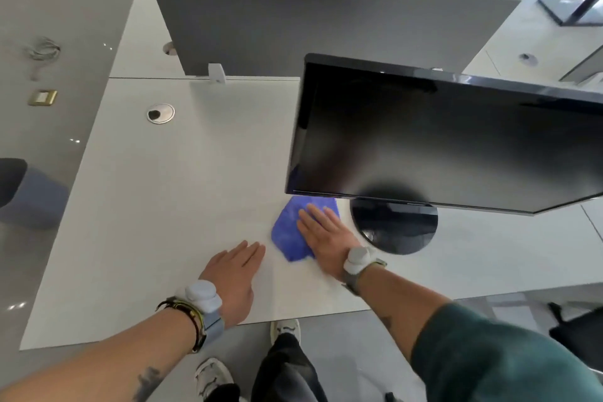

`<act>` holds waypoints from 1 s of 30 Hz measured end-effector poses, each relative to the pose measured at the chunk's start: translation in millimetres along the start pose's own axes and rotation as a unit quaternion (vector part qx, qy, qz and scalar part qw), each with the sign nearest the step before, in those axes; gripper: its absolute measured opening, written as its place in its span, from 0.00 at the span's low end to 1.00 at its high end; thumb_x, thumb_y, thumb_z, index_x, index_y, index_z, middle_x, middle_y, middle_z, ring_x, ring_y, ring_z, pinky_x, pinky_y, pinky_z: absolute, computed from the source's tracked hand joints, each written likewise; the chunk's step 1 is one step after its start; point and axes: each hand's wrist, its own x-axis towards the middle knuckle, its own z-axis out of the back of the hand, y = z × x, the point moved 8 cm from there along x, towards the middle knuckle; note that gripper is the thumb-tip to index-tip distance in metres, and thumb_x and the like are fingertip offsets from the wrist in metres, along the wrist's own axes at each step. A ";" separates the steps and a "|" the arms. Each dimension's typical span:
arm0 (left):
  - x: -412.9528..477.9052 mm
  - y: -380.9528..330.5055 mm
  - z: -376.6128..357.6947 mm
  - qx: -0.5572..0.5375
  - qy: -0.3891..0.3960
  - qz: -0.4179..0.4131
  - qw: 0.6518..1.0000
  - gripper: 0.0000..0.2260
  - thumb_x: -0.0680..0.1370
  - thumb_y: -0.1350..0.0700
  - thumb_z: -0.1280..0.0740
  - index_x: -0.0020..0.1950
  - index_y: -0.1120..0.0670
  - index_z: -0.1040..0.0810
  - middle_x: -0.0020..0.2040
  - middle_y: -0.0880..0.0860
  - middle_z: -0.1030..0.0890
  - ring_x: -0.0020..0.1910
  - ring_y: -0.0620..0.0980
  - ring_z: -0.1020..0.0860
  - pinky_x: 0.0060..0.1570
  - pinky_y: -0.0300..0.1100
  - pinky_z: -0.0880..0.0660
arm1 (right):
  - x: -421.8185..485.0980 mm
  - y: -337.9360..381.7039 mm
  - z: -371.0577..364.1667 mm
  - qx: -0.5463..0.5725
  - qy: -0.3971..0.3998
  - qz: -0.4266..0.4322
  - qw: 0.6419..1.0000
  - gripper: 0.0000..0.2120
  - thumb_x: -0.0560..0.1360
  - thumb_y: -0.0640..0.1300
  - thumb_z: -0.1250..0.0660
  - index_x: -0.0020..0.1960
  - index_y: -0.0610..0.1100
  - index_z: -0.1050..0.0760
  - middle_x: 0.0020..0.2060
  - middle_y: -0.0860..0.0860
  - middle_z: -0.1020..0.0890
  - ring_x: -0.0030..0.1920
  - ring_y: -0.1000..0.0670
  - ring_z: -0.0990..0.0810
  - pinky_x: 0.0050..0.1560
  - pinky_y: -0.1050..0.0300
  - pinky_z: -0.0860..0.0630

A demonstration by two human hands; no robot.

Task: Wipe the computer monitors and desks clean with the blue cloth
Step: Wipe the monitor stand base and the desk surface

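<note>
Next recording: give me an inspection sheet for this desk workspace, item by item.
Surface: white desk with a cable grommet near its left side.
Job's things: blue cloth lies on the desk beside the round base of the monitor; the screen is dark.
Clutter: nothing seen.
Hands: left hand rests flat on the desk, holding nothing; right hand presses the cloth with straight fingers.
Cables: what look like coiled cables on the floor, left of the desk.
Surroundings: grey divider panel behind the monitor.
</note>
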 end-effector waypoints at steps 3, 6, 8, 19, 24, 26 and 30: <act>9.2 -2.7 2.7 0.006 0.011 0.005 1.000 0.33 0.82 0.54 0.46 0.82 0.52 0.61 0.82 0.47 0.57 0.81 0.48 0.58 0.77 0.43 0.57 | 13.0 -33.1 -5.2 -0.011 0.100 -0.023 0.995 0.27 0.71 0.43 0.33 0.69 0.38 0.26 0.66 0.43 0.22 0.64 0.38 0.23 0.66 0.45 0.27; 17.6 -14.6 1.3 -0.008 0.024 0.006 1.000 0.32 0.82 0.55 0.46 0.82 0.52 0.61 0.83 0.48 0.56 0.81 0.47 0.58 0.77 0.42 0.58 | 3.8 -60.6 -0.4 0.041 0.125 -0.102 0.986 0.29 0.75 0.41 0.39 0.76 0.39 0.36 0.71 0.45 0.29 0.69 0.40 0.30 0.73 0.52 0.38; 23.2 -25.1 3.4 -0.012 0.032 -0.006 0.999 0.32 0.82 0.55 0.46 0.82 0.52 0.61 0.83 0.48 0.56 0.81 0.47 0.58 0.76 0.41 0.59 | -16.0 -63.8 -6.9 0.059 0.121 -0.139 0.981 0.31 0.76 0.41 0.41 0.78 0.39 0.41 0.76 0.46 0.36 0.76 0.38 0.39 0.77 0.52 0.48; 19.2 -62.6 -13.3 0.020 0.101 -0.068 0.992 0.32 0.82 0.58 0.47 0.82 0.53 0.60 0.82 0.49 0.61 0.81 0.49 0.61 0.78 0.45 0.60 | -223.5 21.3 -2.6 0.153 0.080 -0.052 0.984 0.05 0.62 0.46 0.31 0.37 0.52 0.24 0.37 0.58 0.22 0.43 0.52 0.23 0.40 0.59 0.25; 17.2 -67.1 -4.6 0.031 0.088 -0.066 0.993 0.32 0.82 0.58 0.47 0.82 0.52 0.58 0.82 0.48 0.58 0.81 0.48 0.60 0.79 0.46 0.59 | -241.3 -62.1 40.7 0.201 -0.044 -0.480 0.853 0.08 0.66 0.44 0.39 0.38 0.50 0.21 0.35 0.56 0.23 0.39 0.46 0.22 0.36 0.56 0.28; 17.2 -62.0 1.7 0.032 0.079 -0.053 0.995 0.32 0.82 0.58 0.47 0.82 0.51 0.59 0.82 0.47 0.58 0.81 0.48 0.60 0.78 0.45 0.59 | -193.5 -68.7 71.1 0.247 -0.150 -0.476 0.831 0.14 0.67 0.39 0.41 0.47 0.47 0.19 0.42 0.53 0.21 0.44 0.45 0.23 0.42 0.54 0.28; 18.4 -48.2 11.1 0.032 0.038 -0.010 0.999 0.32 0.82 0.56 0.46 0.82 0.51 0.58 0.83 0.48 0.57 0.81 0.48 0.59 0.78 0.45 0.58 | -67.5 -31.3 42.4 0.176 -0.009 -0.274 0.945 0.32 0.70 0.47 0.50 0.73 0.44 0.29 0.75 0.39 0.34 0.75 0.37 0.36 0.74 0.39 0.38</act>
